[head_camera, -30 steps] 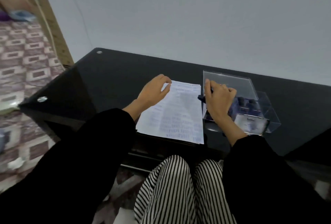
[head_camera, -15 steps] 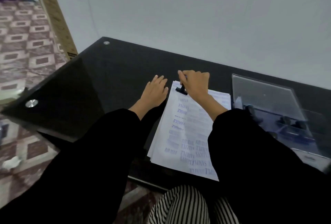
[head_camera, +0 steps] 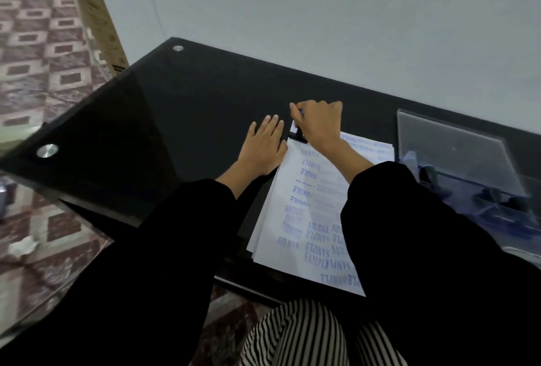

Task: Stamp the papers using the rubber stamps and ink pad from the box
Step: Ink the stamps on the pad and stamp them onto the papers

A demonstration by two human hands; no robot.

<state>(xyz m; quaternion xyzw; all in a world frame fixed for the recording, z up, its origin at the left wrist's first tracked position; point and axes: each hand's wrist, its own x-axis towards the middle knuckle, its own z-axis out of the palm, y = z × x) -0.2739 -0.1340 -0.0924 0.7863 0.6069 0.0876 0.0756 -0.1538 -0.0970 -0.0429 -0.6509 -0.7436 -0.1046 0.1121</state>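
A stack of white papers covered in blue stamp marks lies on the black glass table. My right hand grips a dark rubber stamp and holds it down on the far left corner of the top sheet. My left hand lies flat, fingers straight, on the table at the papers' left edge. A clear plastic box with its lid up stands at the right; dark stamps sit inside it, blurred.
The table's left corner has two round metal fixings. A grey wall rises behind the table. Patterned floor tiles lie to the left. My striped trouser legs are below the table's near edge.
My right hand left the box with the stamp and crossed to the papers' far left corner, then stayed there. My left hand shifted slightly left off the sheet. The camera moved closer.
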